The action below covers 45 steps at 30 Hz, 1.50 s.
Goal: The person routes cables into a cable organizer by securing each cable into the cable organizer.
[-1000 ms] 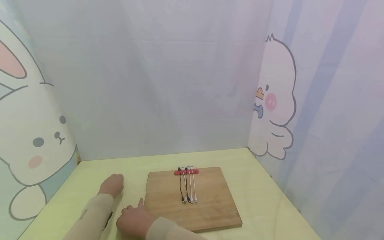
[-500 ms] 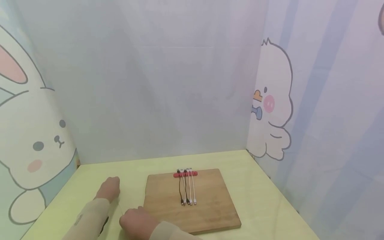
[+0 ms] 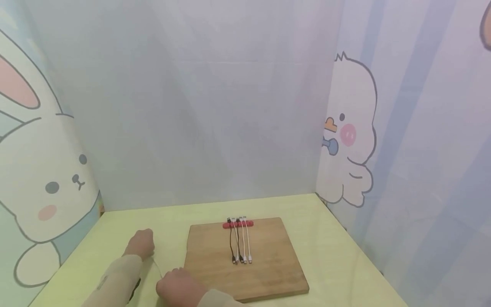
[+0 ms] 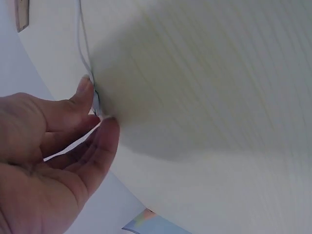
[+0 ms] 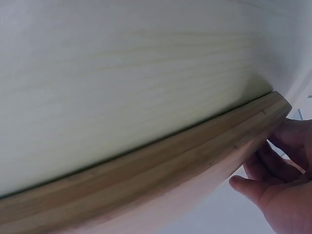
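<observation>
A thin white cable (image 3: 157, 266) stretches between my two hands, left of the wooden board (image 3: 272, 273). My left hand (image 3: 140, 244) pinches one end of it between thumb and fingers, close over the table in the left wrist view. At the other end, my right hand (image 3: 181, 288) holds the cable beside the board's near left corner; its fingertips are hidden in the head view. In the right wrist view, curled fingers (image 5: 273, 170) show beside the board's edge. Several short black and white cables (image 3: 248, 243) lie side by side on the board, set in a red cable holder (image 3: 250, 223).
The pale yellow table (image 3: 326, 238) runs back to a grey curtain (image 3: 215, 106). Side curtains with a cartoon rabbit (image 3: 50, 162) and a white cartoon bird (image 3: 353, 98) stand left and right. The board's thick edge (image 5: 146, 161) rises above the tabletop.
My right index finger, pointing out a second ago, has folded in. The right hand has shifted slightly right, and the cable between the hands shows more plainly. The cables on the board lie unchanged.
</observation>
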Tool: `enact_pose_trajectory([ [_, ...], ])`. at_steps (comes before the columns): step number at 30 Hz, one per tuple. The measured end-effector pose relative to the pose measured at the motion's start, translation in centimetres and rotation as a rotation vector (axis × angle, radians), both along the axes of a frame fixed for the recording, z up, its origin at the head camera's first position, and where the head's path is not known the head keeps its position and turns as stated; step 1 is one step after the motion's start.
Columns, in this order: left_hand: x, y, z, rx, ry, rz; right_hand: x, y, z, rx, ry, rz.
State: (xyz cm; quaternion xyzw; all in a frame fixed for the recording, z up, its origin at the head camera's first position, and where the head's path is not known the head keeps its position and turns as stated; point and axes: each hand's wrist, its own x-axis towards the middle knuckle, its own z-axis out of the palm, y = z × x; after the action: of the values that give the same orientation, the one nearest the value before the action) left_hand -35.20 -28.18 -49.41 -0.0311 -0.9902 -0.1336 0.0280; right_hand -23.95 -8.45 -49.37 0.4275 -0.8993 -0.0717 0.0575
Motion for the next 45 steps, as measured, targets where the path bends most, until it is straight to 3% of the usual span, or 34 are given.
enact_pose_trajectory([
  [4, 0.1, -0.2, -0.3, -0.037, 0.025, 0.004, 0.3, -0.1, 0.0, -0.024, -0.029, -0.042],
  [9, 0.7, -0.4, 0.3, -0.024, 0.005, 0.014, 0.5, 0.1, 0.5, -0.095, -0.116, -0.081],
  [15, 1.4, -1.1, 0.8, -0.032, -0.009, 0.001, 0.0, 0.0, 0.5, -0.159, -0.050, -0.087],
  [22, 0.6, -1.3, 0.1, -0.067, -0.005, 0.030, -0.4, -0.3, 0.3, -0.097, -0.022, -0.094],
  [30, 0.4, -0.5, -0.3, -0.092, 0.061, 0.018, -0.6, 0.1, -0.5, -0.149, 0.044, -0.142],
  [37, 0.6, -0.5, 0.0, -0.069, 0.066, 0.032, -0.5, 0.2, -0.6, -0.183, -0.003, -0.215],
  [45, 1.0, -0.8, 0.3, -0.075, 0.045, 0.052, -0.2, 0.3, 0.0, -0.154, -0.012, -0.163],
])
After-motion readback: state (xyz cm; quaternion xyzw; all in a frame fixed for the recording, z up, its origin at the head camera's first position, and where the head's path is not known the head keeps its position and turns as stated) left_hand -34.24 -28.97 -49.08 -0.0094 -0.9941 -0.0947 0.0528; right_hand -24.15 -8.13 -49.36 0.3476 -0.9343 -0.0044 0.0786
